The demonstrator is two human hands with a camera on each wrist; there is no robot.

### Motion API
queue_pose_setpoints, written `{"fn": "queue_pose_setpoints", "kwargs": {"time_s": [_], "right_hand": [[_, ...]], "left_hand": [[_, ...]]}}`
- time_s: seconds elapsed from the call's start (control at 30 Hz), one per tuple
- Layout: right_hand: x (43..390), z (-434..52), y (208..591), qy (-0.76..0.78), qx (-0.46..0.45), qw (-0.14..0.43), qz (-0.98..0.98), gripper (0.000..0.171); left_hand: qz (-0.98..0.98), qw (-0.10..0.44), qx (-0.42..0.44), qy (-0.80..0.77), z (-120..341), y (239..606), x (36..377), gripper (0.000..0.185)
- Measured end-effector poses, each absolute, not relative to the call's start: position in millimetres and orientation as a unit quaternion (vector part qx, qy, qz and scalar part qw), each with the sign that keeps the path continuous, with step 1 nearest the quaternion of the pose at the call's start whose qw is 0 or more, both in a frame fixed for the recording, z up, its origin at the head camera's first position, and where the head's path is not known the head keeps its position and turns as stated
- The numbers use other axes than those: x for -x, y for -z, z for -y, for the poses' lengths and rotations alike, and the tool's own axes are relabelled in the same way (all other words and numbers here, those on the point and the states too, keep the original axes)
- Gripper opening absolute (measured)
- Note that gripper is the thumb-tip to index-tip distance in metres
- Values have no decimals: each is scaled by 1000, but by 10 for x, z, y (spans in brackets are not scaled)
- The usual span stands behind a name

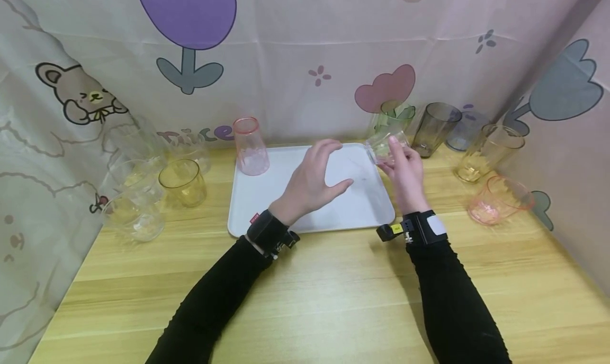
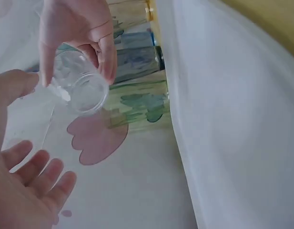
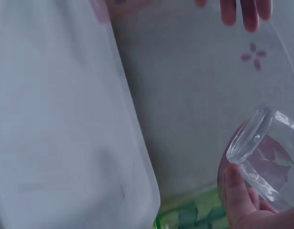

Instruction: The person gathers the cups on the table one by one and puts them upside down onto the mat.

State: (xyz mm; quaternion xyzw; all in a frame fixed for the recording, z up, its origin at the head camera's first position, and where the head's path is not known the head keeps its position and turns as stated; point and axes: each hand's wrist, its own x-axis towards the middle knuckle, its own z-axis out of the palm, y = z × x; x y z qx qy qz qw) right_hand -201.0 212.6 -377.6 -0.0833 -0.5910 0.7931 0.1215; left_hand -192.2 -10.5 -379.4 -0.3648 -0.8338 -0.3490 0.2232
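While the right hand (image 1: 407, 178) grips a tilted clear glass (image 1: 379, 148) near the far right corner of the white tray (image 1: 343, 213), the left hand (image 1: 310, 183) holds nothing, its thumb spread wide from the fingers. The right wrist view cuts that glass off; from the head, it overlaps a green glass's (image 1: 395, 114) lower part. Clear glasses (image 1: 145, 223) at the counter's (image 1: 333, 295) left overlap, hard to count.

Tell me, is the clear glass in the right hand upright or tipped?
Tipped: the head view shows the clear glass slanting in the right hand, while the dark glass nearby stands upright.
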Motion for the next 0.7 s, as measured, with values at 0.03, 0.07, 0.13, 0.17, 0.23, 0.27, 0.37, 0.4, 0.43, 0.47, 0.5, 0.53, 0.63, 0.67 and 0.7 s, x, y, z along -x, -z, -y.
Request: {"fn": "queue_pose_setpoints", "kwargs": {"time_s": [0.03,0.07,0.13,0.17,0.23,0.27,0.37,0.4,0.43,0.47,0.5,0.53,0.63,0.67,0.7], "right_hand": [[1996,-2079,3762,-798,75,112,588,68],[1981,-2035,3751,-803,68,102,583,72],[1952,-1945,3732,-812,54,84,575,72],[1935,-1899,3725,-816,48,77,571,69],[1900,-1814,3716,-821,36,63,566,61],[1882,-1772,3711,-823,31,57,565,56],[1831,-1655,3696,-826,14,46,562,46],[1816,-1622,3692,-827,8,42,560,46],[1801,-1592,3688,-828,2,39,559,47],[1786,-1563,3683,-827,-3,37,562,47],[1774,-1539,3680,-827,-9,33,562,48],[1763,-1519,3676,-827,-12,29,562,49],[1733,-1465,3665,-828,-23,20,561,53],[1726,-1453,3665,-828,-24,18,559,52],[1718,-1445,3665,-831,-26,15,555,52]], "left_hand": [[830,233,364,353,112,3789,1931,72],[826,242,362,357,118,3787,1940,73],[821,255,359,364,126,3784,1955,77],[819,259,357,367,129,3783,1959,79],[816,267,354,371,134,3781,1960,82],[814,272,353,373,135,3780,1961,83],[808,285,351,377,139,3779,1962,84],[806,290,351,378,140,3775,1961,84],[804,294,352,379,141,3777,1964,84],[803,297,352,379,140,3778,1966,84],[801,300,352,379,141,3780,1968,83],[800,301,354,379,141,3783,1970,83],[797,301,359,382,140,3789,1974,81],[795,300,362,382,140,3787,1973,80],[794,300,364,385,141,3786,1974,80]]}}
